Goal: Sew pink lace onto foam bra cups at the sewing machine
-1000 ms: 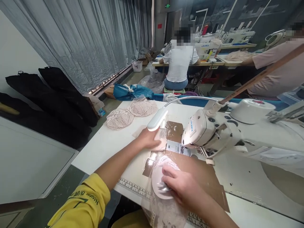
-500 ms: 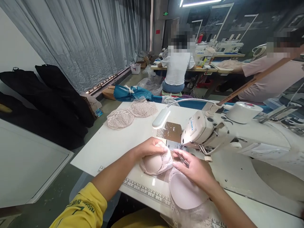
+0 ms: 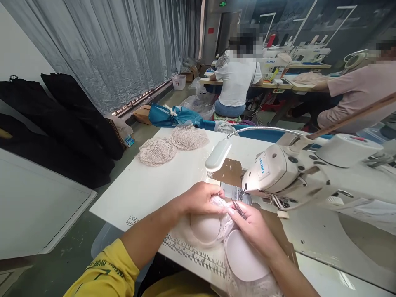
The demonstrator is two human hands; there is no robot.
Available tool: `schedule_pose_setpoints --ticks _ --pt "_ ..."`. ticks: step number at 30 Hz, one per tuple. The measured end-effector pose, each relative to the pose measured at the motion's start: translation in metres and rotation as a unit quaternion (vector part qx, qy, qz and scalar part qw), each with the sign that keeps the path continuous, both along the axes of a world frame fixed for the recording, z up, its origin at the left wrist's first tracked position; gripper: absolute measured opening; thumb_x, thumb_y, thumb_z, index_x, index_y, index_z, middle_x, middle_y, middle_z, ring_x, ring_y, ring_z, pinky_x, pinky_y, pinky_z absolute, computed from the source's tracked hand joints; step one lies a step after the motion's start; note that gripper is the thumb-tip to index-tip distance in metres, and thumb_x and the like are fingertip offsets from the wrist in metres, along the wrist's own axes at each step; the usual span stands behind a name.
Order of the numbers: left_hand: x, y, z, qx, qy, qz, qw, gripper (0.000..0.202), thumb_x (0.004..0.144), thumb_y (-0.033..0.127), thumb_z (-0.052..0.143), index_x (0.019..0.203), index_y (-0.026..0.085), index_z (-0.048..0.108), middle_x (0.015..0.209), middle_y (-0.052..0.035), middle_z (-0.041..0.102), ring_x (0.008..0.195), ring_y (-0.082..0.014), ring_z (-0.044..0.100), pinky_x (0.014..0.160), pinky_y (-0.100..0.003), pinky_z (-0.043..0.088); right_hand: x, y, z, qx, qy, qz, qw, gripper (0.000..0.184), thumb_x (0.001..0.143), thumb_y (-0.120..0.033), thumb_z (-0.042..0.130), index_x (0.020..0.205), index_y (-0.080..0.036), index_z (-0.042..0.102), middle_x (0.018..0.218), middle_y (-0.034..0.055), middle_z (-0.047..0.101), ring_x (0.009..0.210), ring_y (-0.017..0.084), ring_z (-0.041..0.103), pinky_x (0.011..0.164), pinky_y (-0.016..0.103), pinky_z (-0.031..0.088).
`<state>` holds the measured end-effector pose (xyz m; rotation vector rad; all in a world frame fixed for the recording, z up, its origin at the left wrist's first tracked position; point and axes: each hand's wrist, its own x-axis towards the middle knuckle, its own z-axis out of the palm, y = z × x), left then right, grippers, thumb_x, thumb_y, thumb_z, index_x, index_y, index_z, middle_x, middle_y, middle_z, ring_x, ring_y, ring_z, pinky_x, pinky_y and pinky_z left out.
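A pale pink lace bra [image 3: 247,258] lies over the table's front edge, its moulded cups facing up. My left hand [image 3: 202,200] is closed on the lace edge by the far cup, thumb and fingers pinching it. Close against it on the right, my right hand [image 3: 252,220] has its thumb and fingertips at the same lace edge. Small metal thread snips [image 3: 239,209] are tucked in that right hand, blades pointing up and left; their handles are hidden by the fingers.
A white sewing machine [image 3: 278,173] stands right of my hands, with a lamp [image 3: 218,154] on a bent neck above them. Another lace bra [image 3: 159,150] rests at the table's far left. A printed ruler [image 3: 194,255] runs along the front edge. Two co-workers sit beyond.
My right hand has moved in to the left and now meets the lace edge beside my left hand. The far cup has tilted and shifted nearer the front. The camera view has shifted slightly.
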<state>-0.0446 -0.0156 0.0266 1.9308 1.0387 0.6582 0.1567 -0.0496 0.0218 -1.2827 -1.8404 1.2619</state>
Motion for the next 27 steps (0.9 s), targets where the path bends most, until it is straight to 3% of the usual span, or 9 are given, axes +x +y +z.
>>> schedule_pose_setpoints --ticks 4,8,10,13,19,27 --pt "0.0 0.002 -0.004 -0.155 -0.047 -0.042 0.986 0.027 0.073 0.038 0.07 0.081 0.013 0.066 0.074 0.0005 0.059 0.069 -0.0113 0.052 0.06 -0.019 0.037 0.009 0.003 -0.005 0.009 -0.007 -0.009 1.0 0.029 0.088 -0.047 0.048 0.096 -0.022 0.061 0.087 0.0034 0.065 0.078 0.018 0.058 0.07 0.028 0.047" --pt "-0.001 0.003 -0.002 -0.218 -0.084 -0.067 0.97 0.027 0.074 0.038 0.07 0.078 0.012 0.068 0.074 -0.001 0.06 0.07 -0.012 0.053 0.061 -0.02 0.039 0.023 0.006 -0.011 -0.009 -0.008 -0.004 1.0 0.041 0.093 -0.051 0.038 0.112 -0.022 0.059 0.083 0.0042 0.065 0.066 0.016 0.059 0.064 0.029 0.049" --pt "-0.001 0.002 -0.001 -0.24 -0.096 -0.062 0.964 0.027 0.074 0.038 0.07 0.08 0.012 0.069 0.077 -0.0028 0.063 0.072 -0.0135 0.056 0.064 -0.021 0.042 0.025 0.007 -0.009 -0.006 -0.016 0.002 1.0 0.04 0.09 -0.051 0.044 0.113 -0.023 0.063 0.095 0.0072 0.069 0.084 0.021 0.064 0.076 0.033 0.051" --pt "0.0 0.001 -0.001 -0.261 -0.108 -0.051 0.958 0.028 0.074 0.038 0.07 0.082 0.012 0.071 0.077 -0.0038 0.065 0.073 -0.0145 0.058 0.064 -0.022 0.044 0.023 0.007 -0.004 -0.007 -0.008 0.02 1.0 0.037 0.086 -0.048 0.054 0.112 -0.024 0.066 0.112 0.0087 0.068 0.106 0.025 0.06 0.091 0.037 0.048" --pt "0.004 -0.001 -0.001 -0.28 -0.11 -0.045 0.953 0.025 0.071 0.036 0.072 0.077 0.011 0.071 0.072 -0.0028 0.065 0.068 -0.0137 0.058 0.059 -0.02 0.043 0.013 0.002 0.002 -0.039 -0.011 0.035 0.999 0.032 0.087 -0.047 0.053 0.106 -0.022 0.062 0.091 0.0039 0.069 0.083 0.019 0.063 0.076 0.032 0.051" --pt "0.005 -0.001 -0.003 -0.268 -0.094 -0.057 0.957 0.025 0.071 0.036 0.072 0.075 0.011 0.071 0.071 -0.002 0.063 0.068 -0.013 0.056 0.057 -0.02 0.041 0.011 0.001 -0.001 -0.017 0.006 0.007 1.0 0.025 0.088 -0.044 0.053 0.091 -0.021 0.064 0.091 0.0046 0.068 0.085 0.02 0.062 0.077 0.032 0.049"
